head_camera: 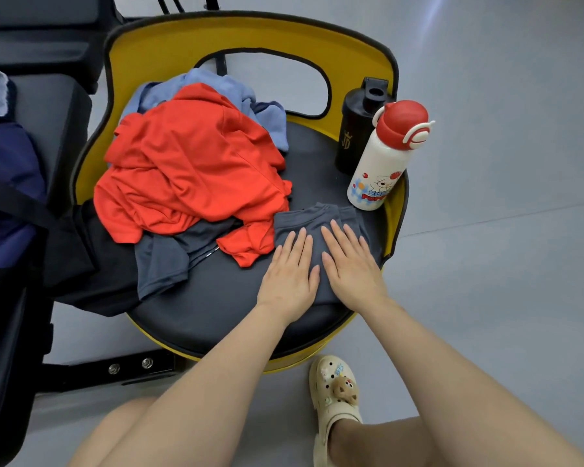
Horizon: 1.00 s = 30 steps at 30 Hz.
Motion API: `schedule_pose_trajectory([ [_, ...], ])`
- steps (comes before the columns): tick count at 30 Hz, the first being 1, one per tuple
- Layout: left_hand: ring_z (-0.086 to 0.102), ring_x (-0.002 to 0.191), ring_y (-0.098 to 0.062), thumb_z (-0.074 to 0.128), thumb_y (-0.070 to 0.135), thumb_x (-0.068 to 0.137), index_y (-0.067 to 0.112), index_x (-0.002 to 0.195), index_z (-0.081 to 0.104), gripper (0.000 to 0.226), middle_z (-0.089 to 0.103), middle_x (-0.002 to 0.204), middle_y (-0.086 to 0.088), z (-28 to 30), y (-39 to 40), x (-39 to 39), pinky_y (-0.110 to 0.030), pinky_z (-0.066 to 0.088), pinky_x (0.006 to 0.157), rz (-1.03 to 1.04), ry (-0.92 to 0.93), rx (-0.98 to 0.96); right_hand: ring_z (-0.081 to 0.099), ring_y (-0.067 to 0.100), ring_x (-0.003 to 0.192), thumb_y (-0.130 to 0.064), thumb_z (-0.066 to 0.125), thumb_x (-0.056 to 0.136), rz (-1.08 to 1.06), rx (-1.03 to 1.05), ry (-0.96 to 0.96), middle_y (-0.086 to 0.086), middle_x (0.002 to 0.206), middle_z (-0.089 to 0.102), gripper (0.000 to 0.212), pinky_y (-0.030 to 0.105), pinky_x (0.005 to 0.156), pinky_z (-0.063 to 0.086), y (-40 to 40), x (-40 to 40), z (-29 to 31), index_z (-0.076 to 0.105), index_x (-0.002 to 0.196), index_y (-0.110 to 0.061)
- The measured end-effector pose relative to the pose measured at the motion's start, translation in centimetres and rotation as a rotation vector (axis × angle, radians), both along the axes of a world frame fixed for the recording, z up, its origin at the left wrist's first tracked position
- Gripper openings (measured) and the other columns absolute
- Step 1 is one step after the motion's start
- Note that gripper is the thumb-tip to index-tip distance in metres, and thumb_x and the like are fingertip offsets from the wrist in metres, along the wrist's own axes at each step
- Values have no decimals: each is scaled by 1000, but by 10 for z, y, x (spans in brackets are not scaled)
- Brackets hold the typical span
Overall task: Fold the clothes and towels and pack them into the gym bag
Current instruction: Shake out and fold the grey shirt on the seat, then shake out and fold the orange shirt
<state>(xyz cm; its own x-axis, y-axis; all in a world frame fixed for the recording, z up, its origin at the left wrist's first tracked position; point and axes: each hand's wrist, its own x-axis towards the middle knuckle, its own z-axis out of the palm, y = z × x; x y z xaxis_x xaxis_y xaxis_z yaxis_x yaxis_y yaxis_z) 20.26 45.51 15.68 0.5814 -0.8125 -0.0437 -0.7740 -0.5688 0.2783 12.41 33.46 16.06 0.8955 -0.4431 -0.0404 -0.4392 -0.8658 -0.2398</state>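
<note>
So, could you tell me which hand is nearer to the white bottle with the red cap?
The right hand: it lies flat just below the white bottle. The left hand lies beside it, farther left.

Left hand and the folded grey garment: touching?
Touching. The head view shows the left hand lying flat, fingers straight, on the folded grey garment, beside the right hand, which presses it too.

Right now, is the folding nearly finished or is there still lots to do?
Still lots. One dark grey garment looks folded, and the left hand and right hand press flat on it. The red top, the blue garment under it and another grey piece lie crumpled on the seat. Nothing looks packed: the navy bag is off to the left.
</note>
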Motion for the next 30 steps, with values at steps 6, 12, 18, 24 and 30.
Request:
schedule_pose_trajectory([
  [6, -5, 147, -17, -13, 48, 78, 12, 152, 4, 84, -2, 160, -3, -1, -22, 5, -29, -8, 116, 19, 16, -38, -5, 10, 147, -37, 18, 104, 18, -17, 1, -6, 161, 1, 52, 28, 116, -7, -24, 9, -2, 5, 153, -25],
  [12, -1, 148, -20, -6, 47, 84, 10, 151, 9, 78, 4, 160, -6, -3, -37, 14, -31, -5, 116, 18, -2, -58, -2, 12, 148, -35, 20, 104, 20, -31, -12, -4, 161, 4, 52, 28, 117, -5, -39, 18, -2, 8, 153, -23],
  [18, -2, 147, -20, 1, 44, 92, 9, 152, 8, 69, 2, 160, -6, -4, -45, 17, -32, -4, 117, 26, -3, -51, 0, 12, 148, -35, 19, 103, 40, -51, -11, -3, 161, 6, 52, 30, 118, -2, -50, 22, -5, 11, 153, -21],
  [24, -7, 147, -19, 22, 34, 103, 9, 151, 1, 58, -5, 160, -7, 3, -44, 19, -33, -6, 117, 12, 22, 13, 0, 14, 148, -40, 12, 100, 39, -64, 41, -2, 161, 5, 57, 32, 119, 0, -47, 24, 0, 8, 153, -20],
  [30, 2, 147, -18, 18, 36, 103, 17, 152, -2, 56, 0, 160, -4, 35, -16, 44, -36, -4, 117, -71, -194, 98, 3, 15, 148, -39, 21, 103, 37, -47, 141, -2, 161, 7, 54, 33, 121, 2, -43, 23, 20, 10, 153, -21],
])
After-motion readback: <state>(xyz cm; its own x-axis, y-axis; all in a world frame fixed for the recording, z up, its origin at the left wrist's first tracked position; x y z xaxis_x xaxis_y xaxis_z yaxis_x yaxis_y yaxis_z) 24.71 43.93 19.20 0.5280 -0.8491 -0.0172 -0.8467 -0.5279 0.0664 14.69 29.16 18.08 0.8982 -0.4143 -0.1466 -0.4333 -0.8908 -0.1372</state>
